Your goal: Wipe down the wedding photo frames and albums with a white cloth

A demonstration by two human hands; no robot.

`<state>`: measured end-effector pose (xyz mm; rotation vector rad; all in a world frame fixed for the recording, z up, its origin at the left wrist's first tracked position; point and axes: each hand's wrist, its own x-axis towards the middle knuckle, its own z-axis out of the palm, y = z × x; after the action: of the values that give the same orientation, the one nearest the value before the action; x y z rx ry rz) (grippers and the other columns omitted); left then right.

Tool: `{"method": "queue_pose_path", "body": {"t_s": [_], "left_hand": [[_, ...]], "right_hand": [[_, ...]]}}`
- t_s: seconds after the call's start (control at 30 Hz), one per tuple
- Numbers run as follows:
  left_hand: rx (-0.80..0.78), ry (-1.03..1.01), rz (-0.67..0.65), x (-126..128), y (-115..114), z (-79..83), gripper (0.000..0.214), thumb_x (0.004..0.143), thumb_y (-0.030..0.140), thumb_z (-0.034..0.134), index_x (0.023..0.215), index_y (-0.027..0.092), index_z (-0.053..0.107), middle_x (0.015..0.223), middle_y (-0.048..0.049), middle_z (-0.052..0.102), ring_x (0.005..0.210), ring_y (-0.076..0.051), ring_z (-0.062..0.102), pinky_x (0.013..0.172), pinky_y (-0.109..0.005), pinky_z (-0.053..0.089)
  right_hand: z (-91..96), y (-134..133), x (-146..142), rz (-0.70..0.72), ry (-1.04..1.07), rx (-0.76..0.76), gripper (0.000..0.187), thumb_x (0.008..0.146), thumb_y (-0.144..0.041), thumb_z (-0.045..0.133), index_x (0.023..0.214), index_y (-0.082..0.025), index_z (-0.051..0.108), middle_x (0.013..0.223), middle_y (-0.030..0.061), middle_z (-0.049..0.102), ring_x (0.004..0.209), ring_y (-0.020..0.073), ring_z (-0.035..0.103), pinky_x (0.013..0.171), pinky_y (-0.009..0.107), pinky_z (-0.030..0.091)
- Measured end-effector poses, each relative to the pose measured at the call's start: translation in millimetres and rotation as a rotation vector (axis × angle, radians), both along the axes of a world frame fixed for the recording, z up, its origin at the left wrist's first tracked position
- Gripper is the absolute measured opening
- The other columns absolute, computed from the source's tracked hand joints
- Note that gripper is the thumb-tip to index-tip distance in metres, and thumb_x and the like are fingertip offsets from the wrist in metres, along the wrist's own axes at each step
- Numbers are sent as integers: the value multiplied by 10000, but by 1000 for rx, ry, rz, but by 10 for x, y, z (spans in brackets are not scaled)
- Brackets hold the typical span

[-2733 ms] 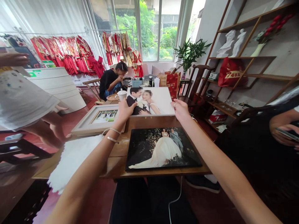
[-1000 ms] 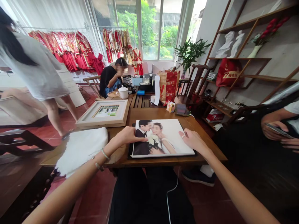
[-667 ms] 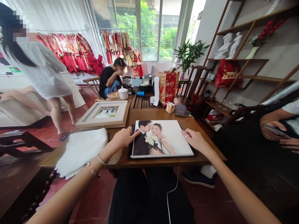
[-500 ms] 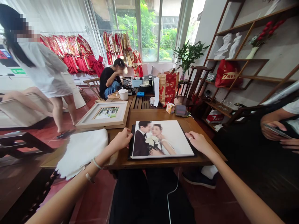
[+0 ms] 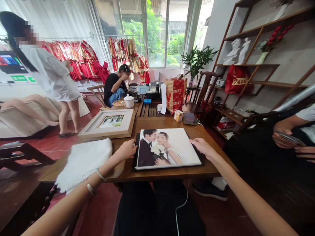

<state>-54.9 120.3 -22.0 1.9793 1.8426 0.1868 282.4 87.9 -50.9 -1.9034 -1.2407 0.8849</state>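
A wedding photo panel [image 5: 182, 147] with thick white edges lies flat on a dark board [image 5: 199, 166] at the front of the wooden table. The dark board juts out a little around it. My left hand [image 5: 127, 150] is closed at its left edge, fingers curled in at the dark board. At the upper right edge, my right hand [image 5: 202, 147] pinches the photo panel's side, a ring on one finger. The undersides of the panel and board are hidden. To the left of my left hand lies a folded white cloth [image 5: 85, 160], partly under my forearm.
Behind the cloth is a pale picture frame [image 5: 107, 123]. Farther back stand a white lidded cup [image 5: 128, 101], a small box [image 5: 178, 115], a phone [image 5: 191, 118] and a paper bag [image 5: 176, 95]. People sit behind the table and at right; another stands at left.
The view has shifted slightly. My right hand has moved in a little and closes on the panel's right edge. At left, the standing person's legs have come together.
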Motion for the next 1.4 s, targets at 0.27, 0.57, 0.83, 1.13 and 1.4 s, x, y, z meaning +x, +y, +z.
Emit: {"method": "queue_pose_path", "body": {"t_s": [0.27,0.57,0.83,1.13,1.4], "left_hand": [[-70,-35,-13,-33,42,64,267,835,217,462,1057,130,583,899,-87,703,551,-159,663,481,-212,500],[-117,-101,-11,-32,63,146,273,831,223,364,971,124,576,762,-60,682,556,-175,667,519,-227,501],[-130,-164,60,-43,235,118,420,885,428,288,767,135,564,586,-45,601,485,-189,627,536,-271,497],[-92,-256,132,11,269,115,656,819,611,377,1204,86,462,923,-89,654,701,-194,648,562,-242,480],[-113,-452,-20,-71,314,2,1187,496,547,792,1399,64,193,1122,-176,608,1052,-289,580,883,-345,457]], "right_hand": [[36,70,150,31,548,-150,195,729,-106,583,579,-153,467,448,-105,292,335,-1,135,338,167,70],[68,143,209,174,383,-247,166,698,-90,651,606,-136,521,422,-116,267,362,3,166,323,135,104],[160,308,164,266,384,-284,255,741,-118,640,561,-139,462,446,-101,273,394,9,218,332,126,145],[277,697,146,134,394,-319,211,854,-59,472,659,-137,458,531,-55,434,348,7,346,319,127,213],[256,1022,119,148,320,-310,243,866,-59,458,637,-140,468,481,-53,448,337,17,373,330,132,269]]}}
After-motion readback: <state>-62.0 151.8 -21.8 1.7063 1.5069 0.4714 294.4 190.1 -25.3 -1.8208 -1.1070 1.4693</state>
